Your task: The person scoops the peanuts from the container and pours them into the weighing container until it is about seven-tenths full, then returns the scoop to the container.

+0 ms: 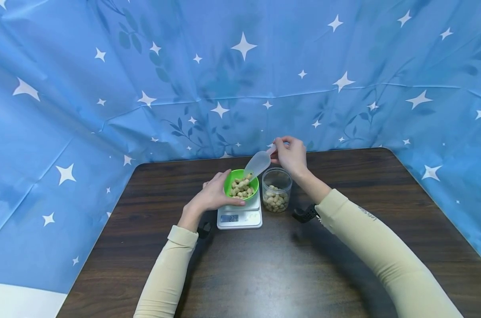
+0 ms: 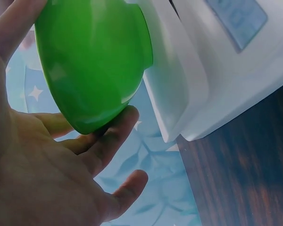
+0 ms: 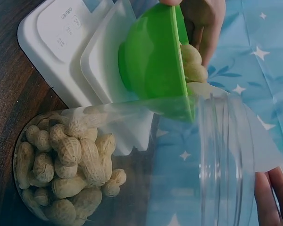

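Note:
My left hand (image 1: pixel 213 193) holds the side of a green bowl (image 2: pixel 92 61), thumb on one side and fingers on the other. Unshelled peanuts (image 1: pixel 240 191) fill part of the bowl, which sits on a white digital scale (image 1: pixel 245 221). From the right, my right hand (image 1: pixel 292 155) pinches the handle of a translucent scoop (image 1: pixel 258 164). The scoop tilts down over the bowl, its lip near the peanuts. Just right of the scale stands a clear lidless jar (image 3: pixel 226 150) with more peanuts (image 3: pixel 66 165) at its bottom. Most of my right hand is cut off in its wrist view.
Everything stands near the back edge of a dark wood table (image 1: pixel 264 265). A blue curtain (image 1: pixel 240 79) with white stars hangs right behind it. The scale's display (image 1: pixel 229 218) is lit. Black straps (image 1: pixel 305 213) are on both wrists.

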The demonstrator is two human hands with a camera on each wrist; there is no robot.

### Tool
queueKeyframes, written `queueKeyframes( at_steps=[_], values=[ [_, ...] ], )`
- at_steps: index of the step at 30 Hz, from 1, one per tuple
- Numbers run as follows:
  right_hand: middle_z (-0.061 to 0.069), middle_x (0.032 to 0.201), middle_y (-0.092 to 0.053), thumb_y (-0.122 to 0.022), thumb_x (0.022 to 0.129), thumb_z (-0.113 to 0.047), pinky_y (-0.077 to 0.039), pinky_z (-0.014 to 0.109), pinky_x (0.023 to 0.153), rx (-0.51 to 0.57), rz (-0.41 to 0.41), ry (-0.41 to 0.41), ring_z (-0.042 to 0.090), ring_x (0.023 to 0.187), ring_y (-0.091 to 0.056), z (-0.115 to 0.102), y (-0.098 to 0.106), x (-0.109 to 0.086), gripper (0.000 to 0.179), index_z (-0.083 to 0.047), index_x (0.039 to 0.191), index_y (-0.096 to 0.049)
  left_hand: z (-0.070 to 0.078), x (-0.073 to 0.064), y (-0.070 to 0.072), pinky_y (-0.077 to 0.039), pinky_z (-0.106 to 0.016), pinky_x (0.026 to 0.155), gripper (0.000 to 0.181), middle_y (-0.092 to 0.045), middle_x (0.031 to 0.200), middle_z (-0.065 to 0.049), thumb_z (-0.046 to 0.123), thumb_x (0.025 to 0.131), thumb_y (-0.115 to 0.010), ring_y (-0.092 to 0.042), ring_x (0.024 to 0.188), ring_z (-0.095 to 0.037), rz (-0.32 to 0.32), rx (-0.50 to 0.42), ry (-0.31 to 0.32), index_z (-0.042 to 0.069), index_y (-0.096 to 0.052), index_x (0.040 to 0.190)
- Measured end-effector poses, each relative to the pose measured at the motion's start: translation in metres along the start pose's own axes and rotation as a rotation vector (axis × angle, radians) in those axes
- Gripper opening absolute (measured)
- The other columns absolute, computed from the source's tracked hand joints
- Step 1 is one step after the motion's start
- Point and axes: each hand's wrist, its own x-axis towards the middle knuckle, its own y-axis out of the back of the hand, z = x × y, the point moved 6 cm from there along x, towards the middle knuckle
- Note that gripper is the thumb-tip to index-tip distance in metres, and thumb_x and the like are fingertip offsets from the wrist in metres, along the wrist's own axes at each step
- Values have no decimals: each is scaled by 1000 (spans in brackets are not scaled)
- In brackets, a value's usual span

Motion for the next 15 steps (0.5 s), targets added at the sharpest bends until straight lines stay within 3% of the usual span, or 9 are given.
queueKeyframes(
  at_steps=[9,15],
  values=[
    [22,93,-74,-51,110,-23,-60,40,73,31,-17,64,21,78,-74,-11,5,-3,33,6,115,-66,-1,-1,0,-22,-68,112,117,-41,155,-18,53,75,-88,-44,137,-31,11,-31,-4,5,-26,162],
    [24,95,-74,-52,109,-20,-61,34,69,65,-5,82,20,80,-73,-17,16,-4,32,8,115,-66,-2,0,-1,-20,-68,113,118,-38,157,-19,53,75,-88,-41,141,-33,13,-41,4,5,-26,162]
  ],
)
